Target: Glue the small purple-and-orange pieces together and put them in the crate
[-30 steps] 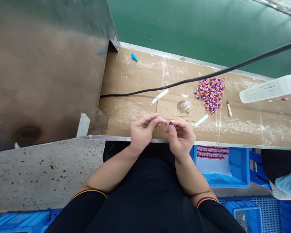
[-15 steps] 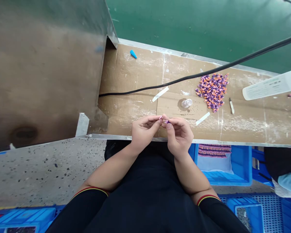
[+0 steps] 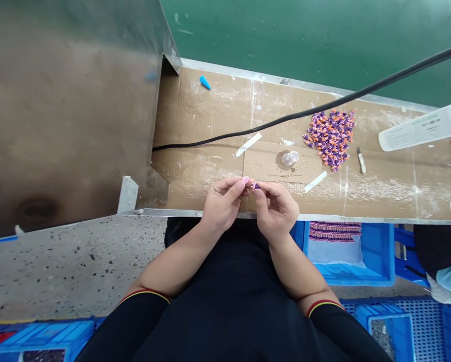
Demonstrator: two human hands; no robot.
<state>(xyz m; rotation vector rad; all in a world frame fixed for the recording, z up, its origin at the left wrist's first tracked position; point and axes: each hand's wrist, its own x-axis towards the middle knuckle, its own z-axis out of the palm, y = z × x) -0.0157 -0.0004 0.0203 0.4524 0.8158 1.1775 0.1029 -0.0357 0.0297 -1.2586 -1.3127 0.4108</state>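
Pinched small purple piece (image 3: 256,186) with right hand (image 3: 276,211), fingertips nearly closed, over cardboard-topped bench (image 3: 195,171); left hand (image 3: 221,203) curled just beside, fingers almost shut, contact with piece unclear.

Left hand (image 3: 222,205): bare, raised, fingers curled, fingertips (image 3: 241,183) pointing inward. Right hand (image 3: 276,211): bare, raised, thumb (image 3: 258,197) and forefinger pinched together. Hands close, not touching. Left forearm (image 3: 176,266) and right forearm (image 3: 297,266): angled inward, wrists bent
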